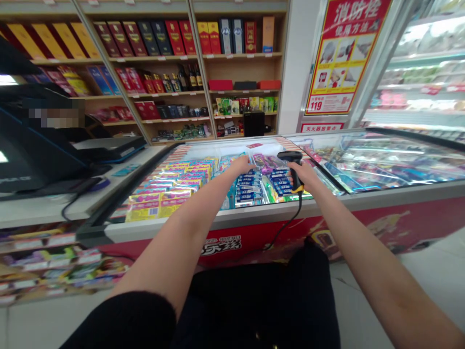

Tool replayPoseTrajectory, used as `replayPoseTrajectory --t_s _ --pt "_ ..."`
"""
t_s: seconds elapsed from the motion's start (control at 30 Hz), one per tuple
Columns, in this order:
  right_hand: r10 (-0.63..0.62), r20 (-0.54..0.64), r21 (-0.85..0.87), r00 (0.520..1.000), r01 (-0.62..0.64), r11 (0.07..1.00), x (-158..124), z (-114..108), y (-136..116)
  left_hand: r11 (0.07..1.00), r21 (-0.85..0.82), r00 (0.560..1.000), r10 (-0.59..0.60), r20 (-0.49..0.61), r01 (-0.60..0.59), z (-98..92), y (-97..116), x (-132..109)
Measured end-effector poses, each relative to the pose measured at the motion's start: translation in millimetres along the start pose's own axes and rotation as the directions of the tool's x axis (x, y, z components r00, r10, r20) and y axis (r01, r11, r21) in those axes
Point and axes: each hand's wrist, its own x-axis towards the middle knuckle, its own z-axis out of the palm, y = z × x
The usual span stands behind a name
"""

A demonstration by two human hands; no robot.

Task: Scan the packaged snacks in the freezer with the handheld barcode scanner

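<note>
My right hand (305, 174) is wrapped around the handle of a black barcode scanner (289, 156) with yellow trim. Its cable hangs down over the freezer's front. My left hand (240, 166) reaches into the open part of the chest freezer, at the far end of a stack of blue-and-white ice cream packs (249, 188). The fingers there are small and partly hidden, so whether they grip a pack does not show. A second blue stack (280, 180) lies beside the scanner. Left of my left arm are rows of yellow-and-pink packs (160, 201).
The chest freezer's front rim (145, 231) runs across before me. A glass lid (381, 160) covers its right part. At left, a checkout counter (72, 208) carries a dark register screen (25, 145). Shelves of boxed goods (154, 39) stand behind the freezer.
</note>
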Motion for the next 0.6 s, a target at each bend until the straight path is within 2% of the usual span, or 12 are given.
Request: replayPoseTrajectory --t_s 0.1,0.23,0.47,0.6 --pt "-0.005 -0.042 0.021 0.999 0.006 1.000 5.1 -9.2 4.6 1.000 0.001 0.998 0.004 -0.068 -0.004 -1.2 15.9 -3.4" --pt "0.016 -0.055 0.026 0.998 -0.015 1.000 9.9 -18.9 8.8 0.996 -0.004 0.992 0.091 -0.088 -0.092 7.6 45.2 -0.5" --pt "0.027 -0.113 0.015 0.993 -0.025 1.000 16.0 -34.4 3.7 0.961 0.013 0.961 0.275 0.028 -0.275 37.4 86.8 29.1" --pt "0.022 -0.126 -0.002 0.992 -0.023 1.000 20.8 -45.5 3.0 0.964 0.050 0.961 0.253 0.115 -0.260 45.6 104.3 41.6"
